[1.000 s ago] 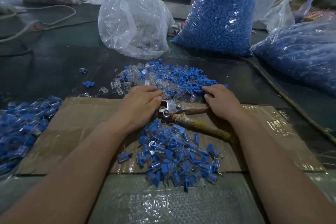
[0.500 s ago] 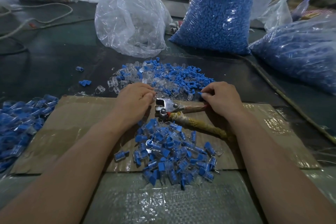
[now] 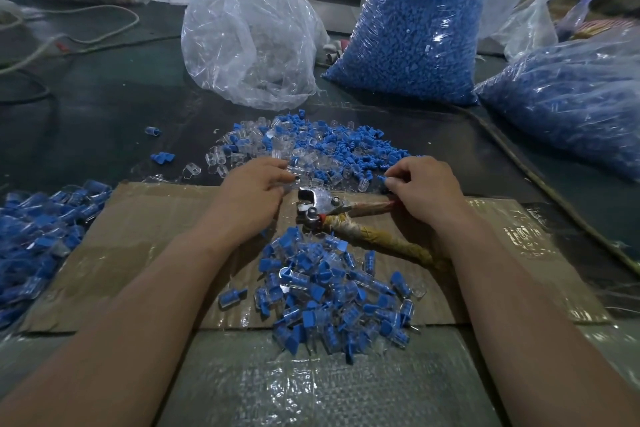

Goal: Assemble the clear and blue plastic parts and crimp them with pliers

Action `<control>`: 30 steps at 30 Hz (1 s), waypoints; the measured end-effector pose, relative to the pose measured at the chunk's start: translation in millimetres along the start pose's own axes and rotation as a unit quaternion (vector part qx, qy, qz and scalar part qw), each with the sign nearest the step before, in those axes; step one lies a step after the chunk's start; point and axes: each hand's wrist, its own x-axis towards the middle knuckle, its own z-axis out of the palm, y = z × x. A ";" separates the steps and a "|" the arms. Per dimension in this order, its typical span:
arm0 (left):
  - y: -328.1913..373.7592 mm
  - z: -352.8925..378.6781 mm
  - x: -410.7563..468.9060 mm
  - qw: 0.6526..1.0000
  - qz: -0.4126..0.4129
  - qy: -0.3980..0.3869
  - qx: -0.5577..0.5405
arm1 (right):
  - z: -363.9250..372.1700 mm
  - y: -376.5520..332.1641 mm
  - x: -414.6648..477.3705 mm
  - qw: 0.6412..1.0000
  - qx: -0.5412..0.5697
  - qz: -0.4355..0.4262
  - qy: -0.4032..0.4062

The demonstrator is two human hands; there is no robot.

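Where the dark table [image 3: 104, 114] stretches open left of the crumpled clear bag [image 3: 249, 42], a full bag of blue parts [image 3: 408, 42] crowds its far right; on the cardboard [image 3: 145, 236], pliers [image 3: 322, 204] lie between the hands, left hand [image 3: 252, 194] pinching a clear part [image 3: 295, 170], right hand [image 3: 427, 187] pinching a blue part [image 3: 382, 179] beside the mixed pile [image 3: 329, 146].

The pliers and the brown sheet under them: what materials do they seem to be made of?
Pliers: the head looks like bare metal, silver with bright glints. The handles are wrapped in what seems to be yellowish and reddish tape or cloth. Brown sheet: probably cardboard, matte brown, under a clear glossy film or tape, judging by the wrinkled reflections.
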 end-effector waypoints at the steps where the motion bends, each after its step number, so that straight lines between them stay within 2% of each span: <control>1: 0.1 -1.0 -1.0 1.000 0.000 0.015 0.001 | -0.2 -0.5 -0.5 1.000 0.002 0.000 0.002; 5: 2.1 -2.7 -4.6 0.997 -0.019 0.063 -0.033 | -1.5 -3.0 -3.0 1.000 0.006 -0.003 0.006; 13: 3.0 -3.0 -5.6 0.995 -0.027 0.087 -0.050 | -6.5 -11.9 -13.0 0.999 0.023 -0.030 0.033; 18: 4.5 -5.7 -7.4 0.982 -0.035 0.165 -0.085 | -8.2 -24.2 -22.2 0.995 0.036 -0.073 0.051; 21: 5.2 -8.3 -10.0 0.966 -0.055 0.196 -0.159 | -9.3 -31.5 -27.3 0.992 0.055 -0.096 0.064; 26: 9.5 -9.1 -11.2 0.934 -0.108 0.169 -0.295 | -10.1 -40.5 -34.1 0.987 0.087 -0.127 0.055; 30: 15.9 -15.2 -13.4 0.879 -0.125 0.122 -0.443 | -11.5 -47.1 -37.9 0.981 0.123 -0.139 0.063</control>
